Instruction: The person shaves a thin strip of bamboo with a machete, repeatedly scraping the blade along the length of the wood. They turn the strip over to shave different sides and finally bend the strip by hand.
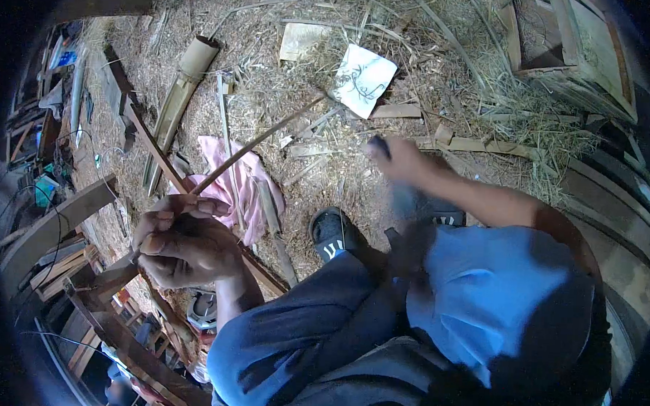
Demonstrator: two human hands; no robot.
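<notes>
My left hand (187,245) is closed with its fingers pinched round a thin wooden stick (263,140), which slants up and away to the right over the floor. Over the floor in front of my shoes, my right hand (405,163) is wrapped round a dark-handled tool (379,145). Motion smears this hand, and the tool's kind cannot be made out. A gap separates the right hand from the stick. Beneath the stick lies a crumpled pink cloth (233,178). Close to the stick's far tip is a white sheet with a dark curling pattern (365,81).
Shavings and straw cover the floor (271,94). A split bamboo length (186,83) lies at the upper left. An open wooden box (580,76) stands at the upper right. Wooden framing (59,229) crowds the left side. My shoe (331,232) rests below the cloth's right.
</notes>
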